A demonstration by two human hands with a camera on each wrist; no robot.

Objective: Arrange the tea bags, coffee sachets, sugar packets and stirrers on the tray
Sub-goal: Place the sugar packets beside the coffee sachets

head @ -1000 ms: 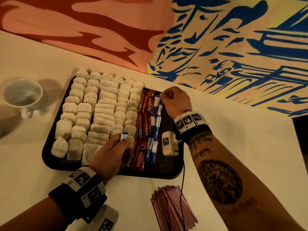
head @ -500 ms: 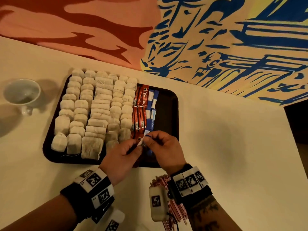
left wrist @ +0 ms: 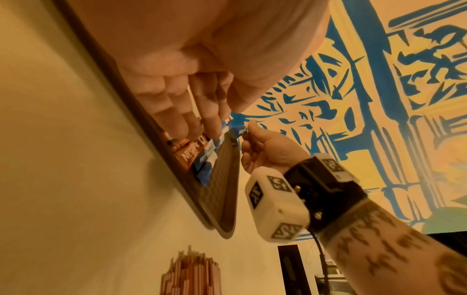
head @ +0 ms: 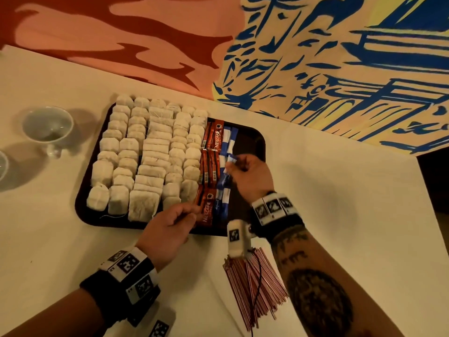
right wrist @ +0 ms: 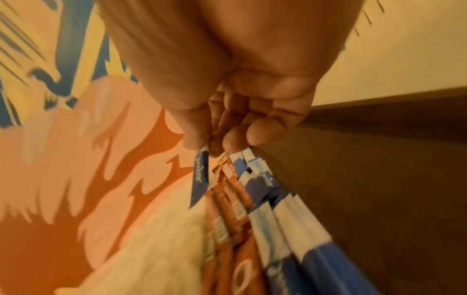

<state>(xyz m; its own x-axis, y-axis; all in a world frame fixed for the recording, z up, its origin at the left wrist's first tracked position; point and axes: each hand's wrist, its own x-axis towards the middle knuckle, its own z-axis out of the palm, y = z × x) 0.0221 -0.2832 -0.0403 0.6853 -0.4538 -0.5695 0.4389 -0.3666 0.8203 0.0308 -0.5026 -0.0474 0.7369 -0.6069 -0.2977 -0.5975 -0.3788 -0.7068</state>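
Now the right hand point(head: 250, 176) pinches a sugar packet point(head: 230, 158) over the tray point(head: 255, 139); the left hand point(head: 167, 227) hovers with fingers loosely curled, holding nothing.

Off-white paper tea bags point(head: 145, 156); red-orange foil coffee sachets point(head: 210, 166); blue-and-white paper sugar packets point(head: 224, 200); dark brown plastic tray point(head: 252, 142); red-white striped stirrers point(head: 252, 288), lower centre.

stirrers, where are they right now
In the head view the stirrers lie in a fanned bundle on the white table, off the tray, just below its near right corner and beside the right forearm.
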